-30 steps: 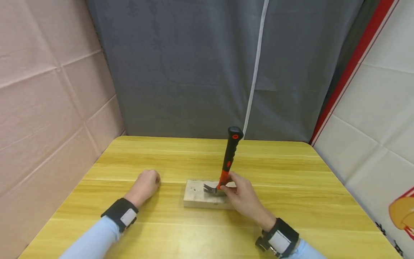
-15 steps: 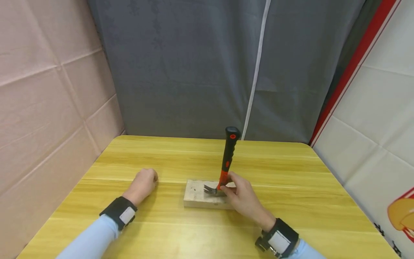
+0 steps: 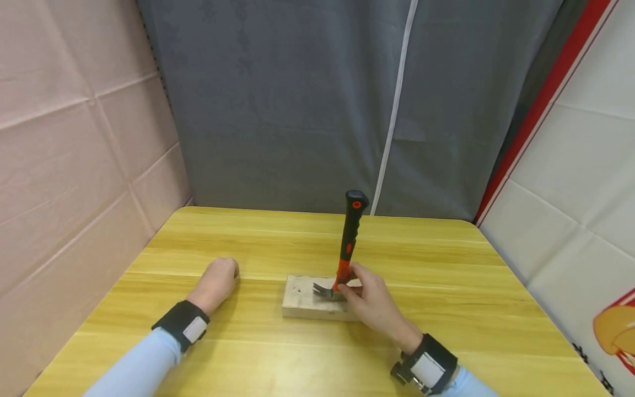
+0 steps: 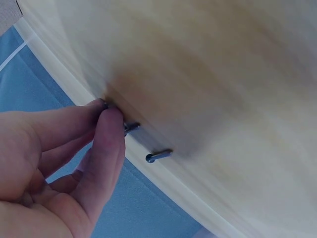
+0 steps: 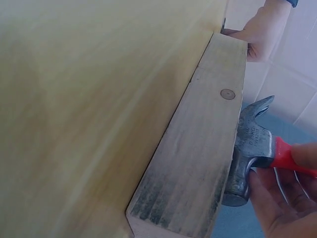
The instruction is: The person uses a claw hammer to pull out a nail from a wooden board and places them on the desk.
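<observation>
The hammer [image 3: 347,248] stands almost upright on the wooden block [image 3: 305,300], head down, its black-and-red handle rising away from the person and leaning only a touch to the right. The right hand [image 3: 369,300] grips it low, fingers [image 5: 277,198] curled round the red neck just above the steel head, so nearly all the handle's length stands free above the grip. In the right wrist view the head rests on the block's top face with the claw [image 5: 255,106] pointing along it toward a nail head [image 5: 227,93] driven flush into the wood; claw tip and nail are near each other but apart, not engaged. So the nail lies ahead of the claw, to the left of the right hand, along the block's long axis.

The left hand [image 3: 218,281] rests on the bench [image 3: 446,264] well to the left of the block, not touching it. Its thumb and fingers [image 4: 106,139] are closed in a pinch on a small dark nail [image 4: 130,127], and a second loose nail [image 4: 158,156] lies on the bench just beside it (both look short, and little more can be made out). The right hand is plainly the nearer one to the block and the flush nail.
</observation>
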